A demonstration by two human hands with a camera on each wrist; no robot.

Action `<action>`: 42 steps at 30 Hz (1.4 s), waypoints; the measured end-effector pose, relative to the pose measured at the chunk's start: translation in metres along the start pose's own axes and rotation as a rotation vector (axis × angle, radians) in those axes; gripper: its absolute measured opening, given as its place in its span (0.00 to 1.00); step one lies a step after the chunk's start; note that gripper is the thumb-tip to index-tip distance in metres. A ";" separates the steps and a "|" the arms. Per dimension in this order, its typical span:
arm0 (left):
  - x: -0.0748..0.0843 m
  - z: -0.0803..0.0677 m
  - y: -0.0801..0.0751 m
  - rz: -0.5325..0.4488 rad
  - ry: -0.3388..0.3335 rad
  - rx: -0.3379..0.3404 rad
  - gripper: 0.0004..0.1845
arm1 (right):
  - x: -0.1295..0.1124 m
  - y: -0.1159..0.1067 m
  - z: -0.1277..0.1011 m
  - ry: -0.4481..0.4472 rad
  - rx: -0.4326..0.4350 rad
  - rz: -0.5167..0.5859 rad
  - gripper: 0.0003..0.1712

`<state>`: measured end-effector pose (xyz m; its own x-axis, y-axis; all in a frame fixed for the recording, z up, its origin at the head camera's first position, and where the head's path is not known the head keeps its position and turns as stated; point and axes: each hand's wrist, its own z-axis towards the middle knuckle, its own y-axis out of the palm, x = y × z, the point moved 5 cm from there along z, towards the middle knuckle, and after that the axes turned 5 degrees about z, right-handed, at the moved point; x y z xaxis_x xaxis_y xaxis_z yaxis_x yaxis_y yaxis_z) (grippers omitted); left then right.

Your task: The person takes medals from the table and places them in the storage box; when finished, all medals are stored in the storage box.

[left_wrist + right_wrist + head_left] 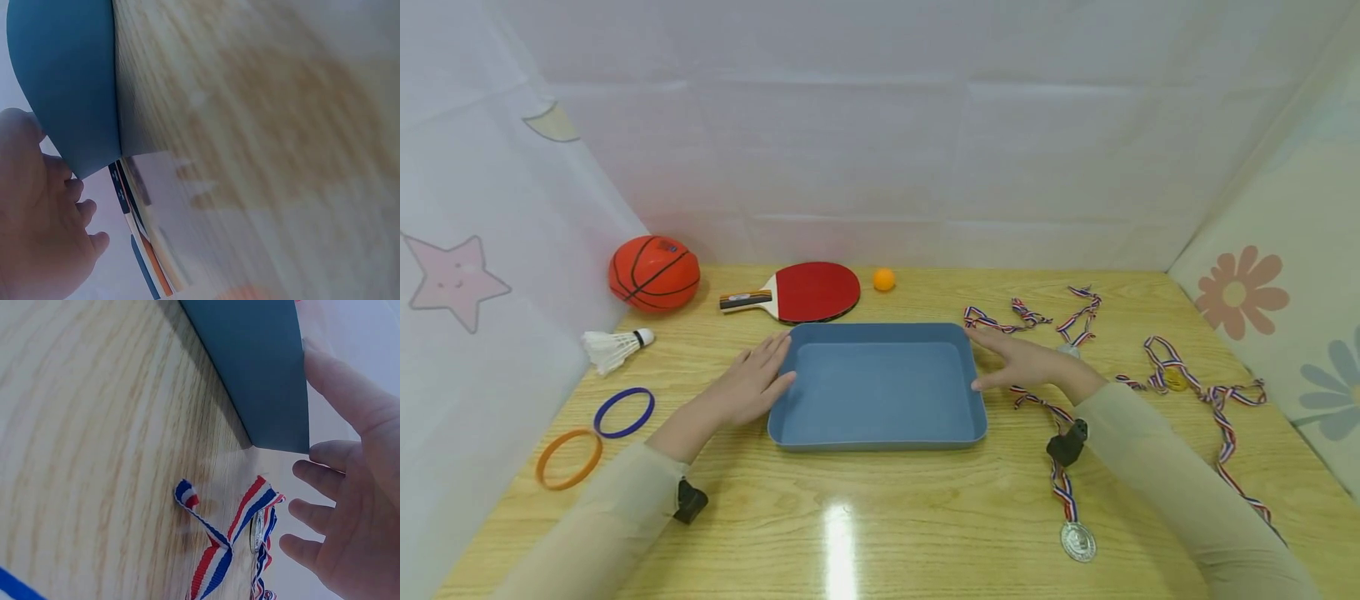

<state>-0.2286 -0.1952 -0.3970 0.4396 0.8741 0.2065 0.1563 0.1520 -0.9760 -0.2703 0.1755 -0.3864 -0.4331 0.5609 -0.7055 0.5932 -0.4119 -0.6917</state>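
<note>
An empty blue tray [877,433] lies in the middle of the wooden table. My left hand [752,382] lies flat beside its left rim, fingers straight, thumb touching the tray wall [69,87]. My right hand [1018,358] is spread at the right rim, fingers straight, touching the tray's outer wall [262,375]. Neither hand holds anything. Medals on red-white-blue ribbons [1180,379] lie right of the tray; one ribbon [219,550] runs under my right hand, with a silver medal [1077,540] near the front.
An orange mini basketball [653,272], a red table tennis paddle [805,292] and an orange ball [883,279] sit behind the tray. A shuttlecock [613,346], a blue ring [623,412] and an orange ring [568,458] lie at the left. Cloth walls enclose the table.
</note>
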 end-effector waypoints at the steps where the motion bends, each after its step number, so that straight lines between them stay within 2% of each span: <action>1: 0.000 -0.001 0.000 -0.003 0.000 -0.001 0.34 | 0.000 0.000 0.000 0.000 0.001 0.002 0.53; 6: -0.001 -0.002 0.001 0.014 0.005 -0.003 0.33 | 0.001 -0.003 -0.002 0.033 0.032 0.022 0.51; 13: -0.002 -0.003 0.002 0.029 0.005 0.003 0.33 | 0.010 -0.029 -0.007 0.097 0.233 0.037 0.41; 17: -0.002 -0.004 0.002 0.028 -0.002 0.000 0.33 | 0.015 -0.039 -0.004 0.105 0.293 0.056 0.34; 21: -0.003 -0.004 0.002 0.026 -0.002 0.002 0.33 | 0.026 -0.041 0.006 0.129 0.301 0.018 0.26; 30: -0.001 -0.002 0.003 0.015 0.011 0.001 0.33 | 0.053 -0.034 0.029 0.188 0.230 -0.092 0.20; 37: 0.000 0.000 0.003 0.015 0.022 0.009 0.34 | 0.050 -0.029 0.034 0.159 0.181 -0.217 0.18; 42: 0.000 0.000 0.003 0.015 0.021 0.011 0.34 | 0.046 -0.028 0.033 0.165 0.191 -0.259 0.17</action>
<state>-0.2280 -0.1953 -0.4000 0.4607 0.8664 0.1928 0.1400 0.1435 -0.9797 -0.3289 0.1893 -0.4041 -0.4279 0.7662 -0.4793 0.3342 -0.3586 -0.8716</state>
